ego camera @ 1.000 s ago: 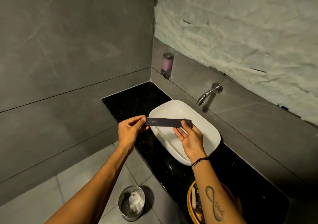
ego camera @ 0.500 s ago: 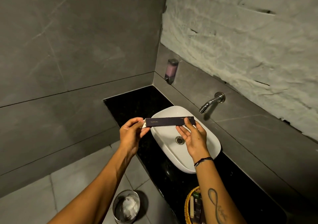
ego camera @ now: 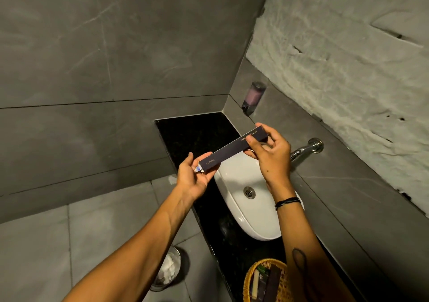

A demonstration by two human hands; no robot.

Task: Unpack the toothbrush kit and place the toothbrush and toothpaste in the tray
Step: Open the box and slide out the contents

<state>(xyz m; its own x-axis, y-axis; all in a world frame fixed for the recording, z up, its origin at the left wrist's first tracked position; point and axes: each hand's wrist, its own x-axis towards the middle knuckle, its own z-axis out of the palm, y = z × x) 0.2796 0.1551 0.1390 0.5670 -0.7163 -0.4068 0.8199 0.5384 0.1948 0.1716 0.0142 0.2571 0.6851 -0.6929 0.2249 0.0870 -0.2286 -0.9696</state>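
Kit box: the dark toothbrush kit box [ego camera: 232,149] is held over the white sink [ego camera: 234,206], tilted with its far end higher — likely so the contents slide toward the low end.
Right hand: the right hand [ego camera: 270,155] pinches the raised end between thumb and fingers.
Left hand: the left hand [ego camera: 193,177] cups the low end, palm up, where a white and blue tip pokes out.
Tray: the wicker tray [ego camera: 249,276] sits on the black table [ego camera: 197,134] near the bottom edge — some items already lie in it.
Stage: unpacking; nothing from this box is in the tray yet.
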